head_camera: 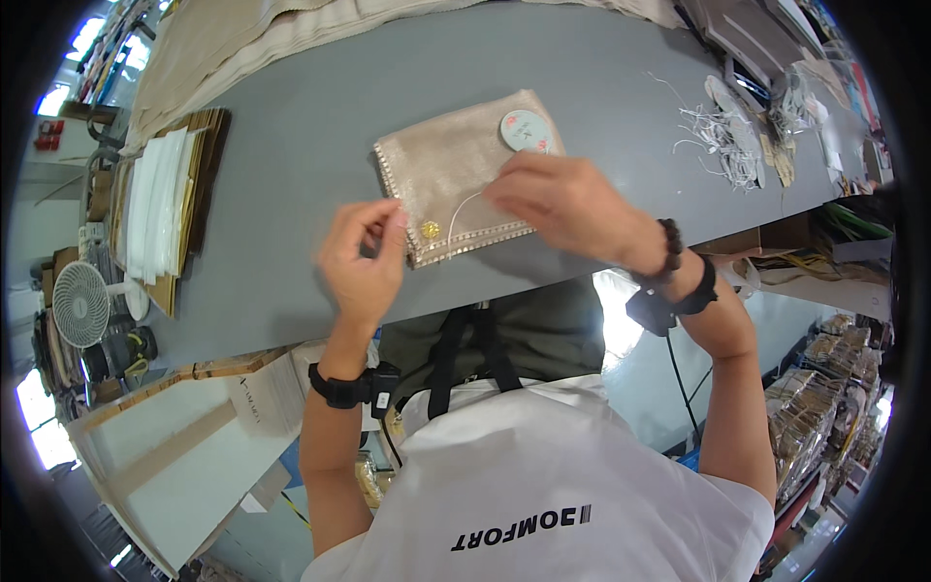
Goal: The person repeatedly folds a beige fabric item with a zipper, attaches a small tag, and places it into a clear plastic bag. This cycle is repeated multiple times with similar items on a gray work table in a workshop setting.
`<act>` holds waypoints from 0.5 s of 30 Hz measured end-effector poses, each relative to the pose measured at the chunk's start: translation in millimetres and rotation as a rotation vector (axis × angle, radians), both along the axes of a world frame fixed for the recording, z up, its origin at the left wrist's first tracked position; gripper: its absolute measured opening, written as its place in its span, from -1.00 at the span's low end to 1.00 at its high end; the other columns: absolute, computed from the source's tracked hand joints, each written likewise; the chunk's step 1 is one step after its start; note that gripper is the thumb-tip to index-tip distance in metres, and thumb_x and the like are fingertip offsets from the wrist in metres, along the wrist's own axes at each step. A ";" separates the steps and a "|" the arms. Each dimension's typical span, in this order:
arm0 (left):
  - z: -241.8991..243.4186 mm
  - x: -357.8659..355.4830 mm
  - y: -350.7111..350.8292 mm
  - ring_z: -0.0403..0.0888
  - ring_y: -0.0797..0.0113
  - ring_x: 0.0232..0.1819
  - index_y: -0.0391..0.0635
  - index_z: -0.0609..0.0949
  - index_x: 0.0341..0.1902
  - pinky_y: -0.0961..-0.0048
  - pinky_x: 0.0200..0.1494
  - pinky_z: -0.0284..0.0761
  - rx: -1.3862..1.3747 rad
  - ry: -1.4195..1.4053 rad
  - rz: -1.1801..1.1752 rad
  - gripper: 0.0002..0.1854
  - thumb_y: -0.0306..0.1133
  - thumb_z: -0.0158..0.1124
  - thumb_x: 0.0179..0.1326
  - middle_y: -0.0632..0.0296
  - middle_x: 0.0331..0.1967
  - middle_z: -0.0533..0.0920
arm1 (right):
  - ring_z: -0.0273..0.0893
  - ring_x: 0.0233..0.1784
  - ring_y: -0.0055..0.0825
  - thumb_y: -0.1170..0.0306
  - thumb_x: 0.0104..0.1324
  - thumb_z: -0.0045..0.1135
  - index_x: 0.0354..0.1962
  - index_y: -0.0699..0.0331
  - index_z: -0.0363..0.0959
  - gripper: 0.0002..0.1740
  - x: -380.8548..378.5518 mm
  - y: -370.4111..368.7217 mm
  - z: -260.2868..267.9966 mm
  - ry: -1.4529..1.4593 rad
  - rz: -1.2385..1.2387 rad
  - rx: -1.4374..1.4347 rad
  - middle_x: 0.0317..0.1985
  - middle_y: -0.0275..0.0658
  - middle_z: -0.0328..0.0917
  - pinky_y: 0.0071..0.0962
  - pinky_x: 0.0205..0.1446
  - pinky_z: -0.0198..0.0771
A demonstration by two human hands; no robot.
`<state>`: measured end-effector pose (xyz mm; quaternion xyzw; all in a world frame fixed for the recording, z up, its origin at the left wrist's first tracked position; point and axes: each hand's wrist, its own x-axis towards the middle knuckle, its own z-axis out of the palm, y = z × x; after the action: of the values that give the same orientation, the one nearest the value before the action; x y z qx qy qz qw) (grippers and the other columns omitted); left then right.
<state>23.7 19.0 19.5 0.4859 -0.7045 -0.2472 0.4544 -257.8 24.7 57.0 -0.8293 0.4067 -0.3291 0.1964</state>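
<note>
A folded beige fabric piece [451, 167] with a studded or beaded trim lies on the grey tabletop [305, 145]. Near its lower left corner is a small gold sticker [430, 230]. A round pale hang tag [525, 132] with pink marks and writing rests on its upper right part. My right hand [567, 207] is over the right side of the fabric, just below the tag, fingertips pinched together at a thin white string [458, 211]. My left hand [367, 251] is at the fabric's left edge, thumb and forefinger close together; whether they hold anything is unclear.
White sheets [156, 204] and brown card are stacked at the left, near a small white fan [81, 304]. Beige cloth [218, 44] lies along the far edge. A bundle of strung tags [731, 134] lies at the right. Below the table's left side stands an open box [167, 451].
</note>
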 end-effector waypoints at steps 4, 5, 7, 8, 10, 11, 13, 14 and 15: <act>2.5 -5.6 16.5 0.57 0.51 -0.43 -0.18 0.77 -0.13 0.56 -0.36 0.48 0.126 -0.045 -0.120 -0.84 -0.56 0.50 0.21 0.27 -0.31 0.69 | 0.65 -0.24 -0.20 0.45 0.34 0.33 -0.14 0.24 0.63 -0.85 39.9 -5.2 -10.6 0.134 0.133 -0.009 -0.10 -0.27 0.60 -0.29 -0.25 0.56; 2.9 -5.9 18.6 0.56 0.53 -0.42 -0.19 0.77 -0.12 0.56 -0.34 0.47 0.167 -0.060 -0.139 -0.85 -0.56 0.49 0.23 0.28 -0.30 0.70 | 0.66 -0.26 -0.24 0.43 0.32 0.37 -0.13 0.22 0.64 -0.83 42.8 -7.0 -12.5 0.189 0.153 0.025 -0.07 -0.29 0.60 -0.32 -0.25 0.57; 3.3 -6.8 19.9 0.57 0.50 -0.41 -0.17 0.77 -0.09 0.53 -0.31 0.52 0.181 -0.081 -0.116 -0.81 -0.56 0.48 0.22 0.24 -0.31 0.69 | 0.66 -0.25 -0.23 0.45 0.33 0.35 -0.14 0.22 0.65 -0.85 44.7 -9.7 -15.1 0.212 0.174 0.037 -0.06 -0.29 0.60 -0.33 -0.24 0.57; 3.5 -6.9 19.6 0.57 0.50 -0.41 -0.17 0.76 -0.09 0.53 -0.31 0.53 0.184 -0.087 -0.112 -0.81 -0.56 0.48 0.21 0.24 -0.32 0.69 | 0.66 -0.25 -0.23 0.46 0.34 0.34 -0.15 0.22 0.65 -0.86 45.2 -10.2 -15.9 0.251 0.170 0.069 -0.05 -0.28 0.60 -0.34 -0.24 0.57; 3.8 -6.8 19.3 0.57 0.48 -0.41 -0.17 0.76 -0.08 0.52 -0.30 0.54 0.191 -0.090 -0.106 -0.80 -0.56 0.49 0.21 0.23 -0.32 0.67 | 0.66 -0.28 -0.25 0.46 0.35 0.30 -0.18 0.28 0.62 -0.88 47.4 -9.8 -17.3 0.075 0.163 0.099 -0.13 -0.25 0.63 -0.32 -0.25 0.56; 3.9 -6.9 18.9 0.58 0.48 -0.41 -0.17 0.75 -0.08 0.51 -0.29 0.54 0.195 -0.090 -0.106 -0.79 -0.56 0.49 0.20 0.23 -0.33 0.67 | 0.66 -0.29 -0.27 0.45 0.35 0.28 -0.20 0.31 0.61 -0.89 48.9 -9.2 -17.6 0.017 0.153 0.149 -0.17 -0.23 0.64 -0.32 -0.25 0.55; 4.0 -6.8 18.2 0.58 0.47 -0.40 -0.17 0.75 -0.08 0.50 -0.28 0.55 0.199 -0.094 -0.105 -0.78 -0.56 0.50 0.19 0.23 -0.33 0.66 | 0.66 -0.34 -0.39 0.43 0.33 0.30 -0.19 0.31 0.63 -0.86 50.7 -8.4 -16.7 -0.215 0.049 0.514 -0.27 -0.23 0.68 -0.39 -0.24 0.55; 4.0 -6.8 18.1 0.58 0.47 -0.40 -0.17 0.75 -0.08 0.50 -0.28 0.56 0.202 -0.097 -0.101 -0.78 -0.56 0.49 0.19 0.24 -0.33 0.66 | 0.66 -0.36 -0.45 0.42 0.33 0.30 -0.19 0.31 0.64 -0.85 51.5 -8.3 -15.8 -0.319 -0.007 0.710 -0.31 -0.22 0.70 -0.42 -0.24 0.55; 4.0 -6.7 17.9 0.58 0.46 -0.40 -0.16 0.75 -0.08 0.50 -0.27 0.56 0.206 -0.101 -0.099 -0.78 -0.56 0.49 0.19 0.24 -0.33 0.66 | 0.64 -0.37 -0.49 0.41 0.31 0.31 -0.19 0.31 0.66 -0.84 52.9 -8.9 -15.0 -0.304 -0.023 0.721 -0.36 -0.23 0.70 -0.45 -0.24 0.54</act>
<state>17.0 37.0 23.4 0.5064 -0.7205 -0.3154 0.3534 -204.9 15.8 42.0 -0.6440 0.4720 -0.2864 0.5296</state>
